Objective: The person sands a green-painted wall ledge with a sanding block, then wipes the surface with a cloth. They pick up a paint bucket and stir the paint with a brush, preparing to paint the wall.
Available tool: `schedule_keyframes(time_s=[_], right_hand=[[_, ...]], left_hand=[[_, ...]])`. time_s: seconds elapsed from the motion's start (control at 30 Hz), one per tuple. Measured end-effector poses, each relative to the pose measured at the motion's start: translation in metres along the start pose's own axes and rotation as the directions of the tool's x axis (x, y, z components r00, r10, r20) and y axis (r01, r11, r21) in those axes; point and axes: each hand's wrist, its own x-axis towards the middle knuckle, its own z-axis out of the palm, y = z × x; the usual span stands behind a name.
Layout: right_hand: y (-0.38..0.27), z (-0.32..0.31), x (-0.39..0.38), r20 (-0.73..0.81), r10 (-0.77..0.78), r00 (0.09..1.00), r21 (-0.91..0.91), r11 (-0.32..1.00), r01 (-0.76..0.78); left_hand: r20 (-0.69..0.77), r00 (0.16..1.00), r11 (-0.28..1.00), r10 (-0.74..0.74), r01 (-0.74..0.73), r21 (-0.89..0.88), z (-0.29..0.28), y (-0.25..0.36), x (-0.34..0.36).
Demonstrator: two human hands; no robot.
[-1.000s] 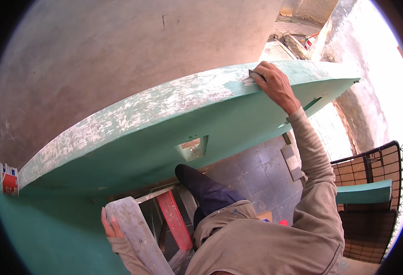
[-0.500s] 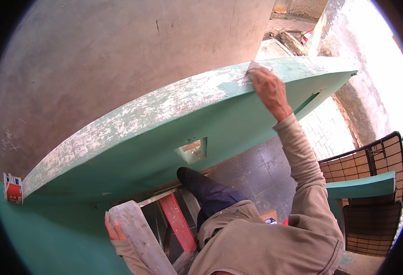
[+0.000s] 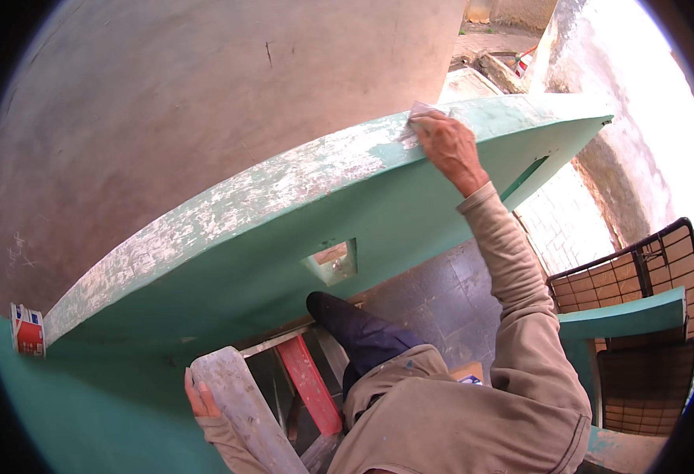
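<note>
My right hand (image 3: 446, 146) is closed on a thin, pale greyish piece (image 3: 420, 115), pressed to the top of the green wall (image 3: 307, 170). Whether that piece is a stiff blade or a folded sheet cannot be made out. Pale, scuffed patches with worn green paint cover much of the wall's top, mostly left of this hand. My left hand (image 3: 202, 395) grips the side of the stepladder's worn grey top (image 3: 232, 387); part of it is hidden behind that top. A red step (image 3: 309, 385) shows below, beside my leg.
A white and red tub (image 3: 27, 330) stands at the wall's left end. The wall has a square opening (image 3: 336, 262). Grey tiles (image 3: 434, 296) lie below. At the right are a black mesh frame (image 3: 663, 261) and a curved green ledge (image 3: 623, 318).
My right hand has slid a little to the left along the wall's top, with the pale piece still in it. My left hand keeps its grip on the stepladder.
</note>
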Motion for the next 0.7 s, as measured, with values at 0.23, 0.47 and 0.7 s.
schedule_keyframes(time_s=[0.23, 0.47, 0.7], right_hand=[[-0.014, -0.009, -0.02, 0.045, -0.138, 0.989, 0.033, 0.99, 0.137], [0.011, -0.004, -0.001, -0.011, -0.098, 0.995, 0.054, 0.994, 0.098], [0.012, -0.002, 0.008, -0.029, -0.079, 0.996, 0.009, 0.997, 0.079]], left_hand=[[0.005, 1.0, 0.999, 0.002, -0.002, -0.051, -0.001, -0.018, 0.0], [-0.016, 0.999, 0.999, 0.03, -0.029, 0.026, 0.001, -0.012, 0.001], [-0.036, 0.999, 0.997, -0.008, 0.005, -0.071, 0.005, -0.006, 0.0]])
